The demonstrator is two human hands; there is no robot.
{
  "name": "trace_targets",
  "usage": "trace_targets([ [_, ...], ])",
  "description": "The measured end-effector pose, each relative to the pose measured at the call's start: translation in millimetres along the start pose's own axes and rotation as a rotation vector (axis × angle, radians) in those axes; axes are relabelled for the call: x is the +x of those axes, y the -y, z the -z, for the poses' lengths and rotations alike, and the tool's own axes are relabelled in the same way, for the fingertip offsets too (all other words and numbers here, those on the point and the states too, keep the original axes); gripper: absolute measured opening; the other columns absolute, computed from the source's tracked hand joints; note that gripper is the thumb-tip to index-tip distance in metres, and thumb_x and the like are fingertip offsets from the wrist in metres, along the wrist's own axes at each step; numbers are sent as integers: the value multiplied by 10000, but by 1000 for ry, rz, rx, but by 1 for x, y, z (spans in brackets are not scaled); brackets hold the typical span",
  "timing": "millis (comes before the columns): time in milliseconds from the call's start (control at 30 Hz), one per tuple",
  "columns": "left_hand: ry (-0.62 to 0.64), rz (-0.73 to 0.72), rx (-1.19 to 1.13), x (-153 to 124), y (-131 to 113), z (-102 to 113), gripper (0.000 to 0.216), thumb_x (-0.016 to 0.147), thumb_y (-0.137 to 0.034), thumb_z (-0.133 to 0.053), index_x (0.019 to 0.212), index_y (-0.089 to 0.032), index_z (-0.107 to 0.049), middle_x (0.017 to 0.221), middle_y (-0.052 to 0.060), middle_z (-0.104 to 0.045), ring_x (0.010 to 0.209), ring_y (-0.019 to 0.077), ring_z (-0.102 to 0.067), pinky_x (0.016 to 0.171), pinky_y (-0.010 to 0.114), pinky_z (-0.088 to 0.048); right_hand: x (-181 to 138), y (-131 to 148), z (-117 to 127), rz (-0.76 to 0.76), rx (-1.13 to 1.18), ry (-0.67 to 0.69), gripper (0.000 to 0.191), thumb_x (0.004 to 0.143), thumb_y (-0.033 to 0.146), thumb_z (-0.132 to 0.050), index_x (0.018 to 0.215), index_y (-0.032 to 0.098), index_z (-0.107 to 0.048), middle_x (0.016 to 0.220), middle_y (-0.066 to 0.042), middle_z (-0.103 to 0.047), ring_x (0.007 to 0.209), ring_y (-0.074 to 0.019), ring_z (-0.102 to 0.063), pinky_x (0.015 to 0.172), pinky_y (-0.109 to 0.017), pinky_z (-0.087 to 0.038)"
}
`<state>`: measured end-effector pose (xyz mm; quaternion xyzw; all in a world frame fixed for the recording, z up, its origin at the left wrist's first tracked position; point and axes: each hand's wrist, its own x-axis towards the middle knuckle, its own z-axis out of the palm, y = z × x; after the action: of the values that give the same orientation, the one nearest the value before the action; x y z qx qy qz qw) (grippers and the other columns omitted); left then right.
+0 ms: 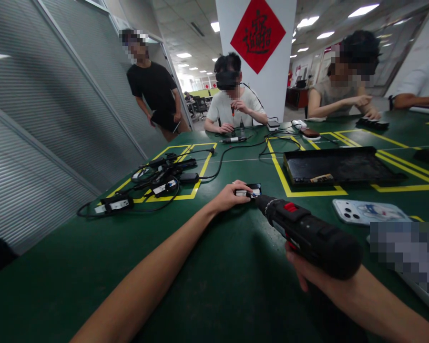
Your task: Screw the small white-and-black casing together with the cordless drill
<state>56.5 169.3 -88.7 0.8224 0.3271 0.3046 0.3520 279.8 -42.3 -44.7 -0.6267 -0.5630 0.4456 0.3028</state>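
My right hand [307, 267] is wrapped round the grip of a black and red cordless drill [307, 233]. The drill points away and to the left, its bit end meeting a small black and white device [256, 188] on the green table. My left hand [234, 196] grips that device from its left side, fingers over the top and thumb along the near edge. Whether the bit touches a screw is too small to tell.
Black adapters and cables [168, 174] lie piled at left within yellow tape. A black tray [343, 166] stands at right, with a phone [370, 211] nearer. Across the table, a seated person [234, 102] holds a screwdriver; other people are at right and standing at left.
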Motion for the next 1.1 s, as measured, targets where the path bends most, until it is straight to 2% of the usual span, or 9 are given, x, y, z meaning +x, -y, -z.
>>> trace_targets([
  [333, 5, -28, 9, 1, 5, 1, 280, 711, -247, -674, 984, -186, -674, 1057, 62, -555, 1027, 174, -520, 958, 335, -378, -1, 12, 5, 12, 10, 42, 234, 818, 427, -520, 868, 237, -648, 464, 40, -573, 449, -162, -587, 510, -295, -492],
  [500, 8, -10, 7, 0, 3, 1, 278, 714, -253, -673, 984, -191, -672, 1062, 62, -553, 1040, 174, -514, 975, 338, -368, -11, 26, 12, 16, 19, 85, 265, 838, 428, -505, 976, 239, -630, 551, 24, -607, 573, -192, -645, 572, -317, -514],
  [600, 10, -4, -2, 0, 2, 1, 281, 716, -259, -671, 990, -194, -670, 1073, 60, -546, 1045, 173, -511, 980, 339, -367, -9, 22, 11, 4, 27, 55, 279, 829, 424, -520, 1015, 241, -618, 560, 26, -614, 532, -182, -631, 538, -310, -509],
  [733, 10, 18, 3, -1, 1, 1, 267, 727, -264, -659, 986, -200, -672, 1080, 57, -542, 1054, 173, -507, 993, 346, -358, -4, 16, 8, 7, 12, 60, 246, 825, 425, -525, 933, 234, -637, 543, 27, -615, 476, -159, -600, 502, -288, -489],
  [967, 9, 4, -8, 0, 2, 1, 307, 694, -280, -694, 988, -194, -666, 1075, 60, -532, 1042, 176, -509, 967, 339, -375, -14, 37, 18, 13, 11, 123, 264, 827, 418, -529, 1005, 243, -616, 582, 17, -628, 627, -206, -658, 588, -323, -516],
  [1100, 2, -12, 9, 0, 4, 0, 309, 683, -280, -704, 977, -189, -666, 1054, 59, -544, 1031, 178, -509, 956, 340, -379, -14, 35, 17, 24, 29, 106, 211, 822, 405, -534, 908, 238, -630, 611, 10, -652, 593, -190, -650, 580, -317, -520],
])
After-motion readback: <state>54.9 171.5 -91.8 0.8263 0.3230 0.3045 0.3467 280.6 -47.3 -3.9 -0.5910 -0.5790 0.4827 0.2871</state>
